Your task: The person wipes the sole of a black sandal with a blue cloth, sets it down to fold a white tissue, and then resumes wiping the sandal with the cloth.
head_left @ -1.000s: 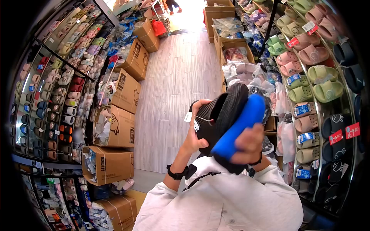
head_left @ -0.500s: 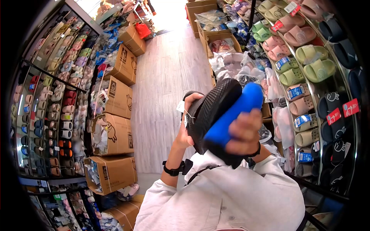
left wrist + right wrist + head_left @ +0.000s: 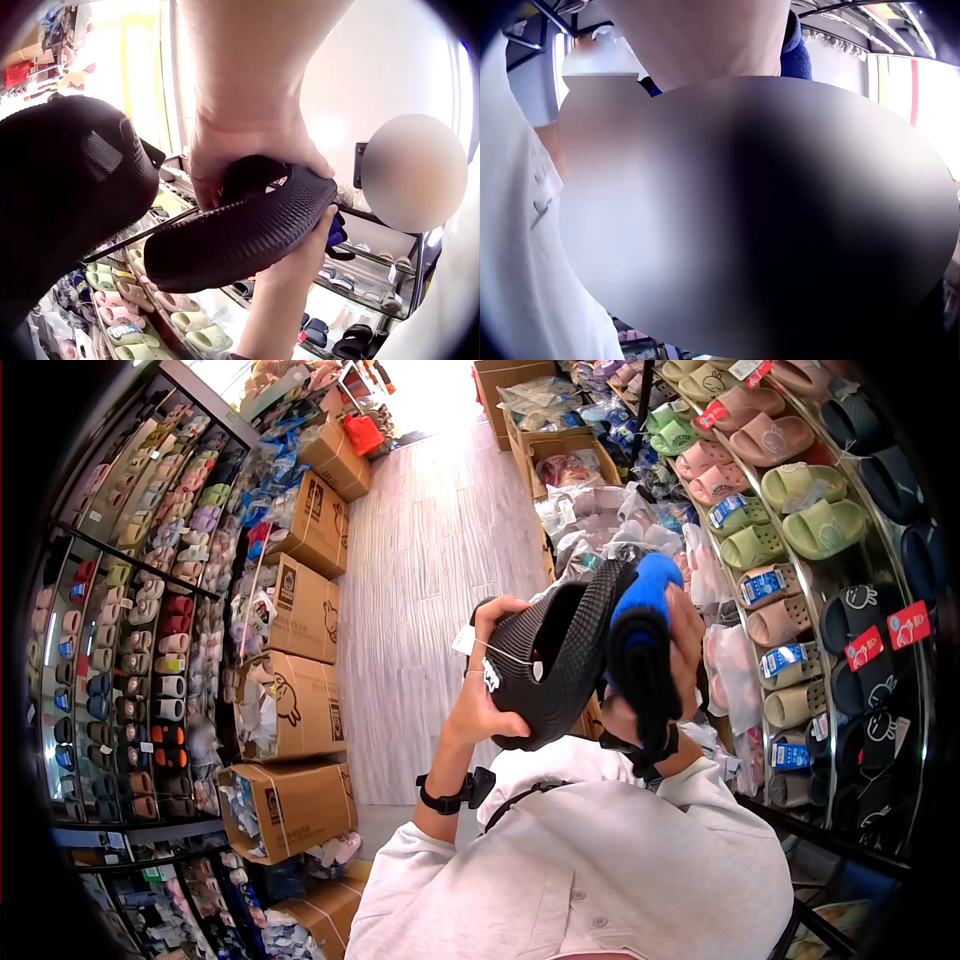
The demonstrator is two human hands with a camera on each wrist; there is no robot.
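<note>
A black textured shoe (image 3: 545, 670) with a white tag (image 3: 464, 641) on a string is gripped by my left hand (image 3: 480, 695), thumb on its near side and fingers behind. In the left wrist view the same hand (image 3: 251, 142) holds the black shoe (image 3: 232, 236) from above. My right hand (image 3: 683, 655) has its fingers curled round a blue and black cloth (image 3: 648, 610), just right of the shoe. The right wrist view is mostly blurred; a bit of blue cloth (image 3: 796, 56) shows beside the wrist.
Cardboard boxes (image 3: 303, 610) line the left of the wooden floor (image 3: 410, 560). Racks of slippers stand on both sides, with green slippers (image 3: 825, 528) at the right. Bagged goods (image 3: 600, 520) and more boxes lie beyond my hands. A red bag (image 3: 362, 434) is at the far left.
The blue and black cloth has turned in my right hand, its black part now facing up, and stands apart from the shoe's side. The shoe has tilted, showing its opening again.
</note>
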